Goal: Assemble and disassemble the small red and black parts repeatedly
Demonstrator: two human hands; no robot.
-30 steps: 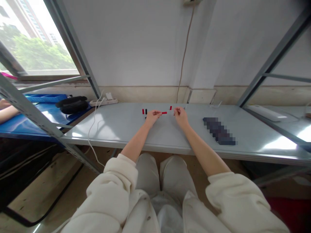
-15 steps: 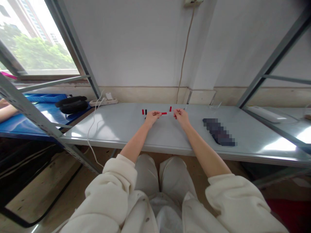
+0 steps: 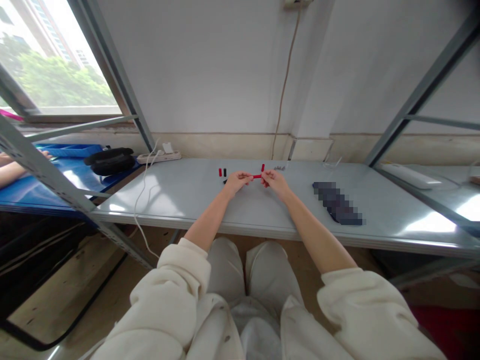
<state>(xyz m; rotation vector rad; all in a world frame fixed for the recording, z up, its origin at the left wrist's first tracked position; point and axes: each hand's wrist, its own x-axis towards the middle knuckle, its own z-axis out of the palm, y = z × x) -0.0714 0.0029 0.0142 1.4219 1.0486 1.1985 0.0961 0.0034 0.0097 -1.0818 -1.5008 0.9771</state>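
Observation:
My left hand point(image 3: 239, 181) is closed in a pinch on one end of a thin red tube-like stick point(image 3: 257, 176), which lies level in the air between my hands. At the stick's other end, my right hand point(image 3: 275, 181) has its fingertips pinched together. Whatever those fingertips hold is too small and covered to make out. Just beyond them stands a short red piece point(image 3: 263, 167). Left of my left hand are another red piece point(image 3: 220, 172) and a black piece point(image 3: 225, 172). Part of a dark piece point(image 3: 225, 181) shows beside that hand. Small grey bits point(image 3: 279, 168) lie behind my right hand.
The grey table point(image 3: 195, 200) runs along a wall. A dark pixelated object point(image 3: 337, 204) lies to the right. At the left back is a power strip point(image 3: 159, 157) with a white cable hanging over the edge. Another person's arm point(image 3: 18, 170) rests at the blue table point(image 3: 22, 189).
My right hand has moved left, closing the gap to the red stick's end. The grey bits behind it now show more. My left hand has barely shifted.

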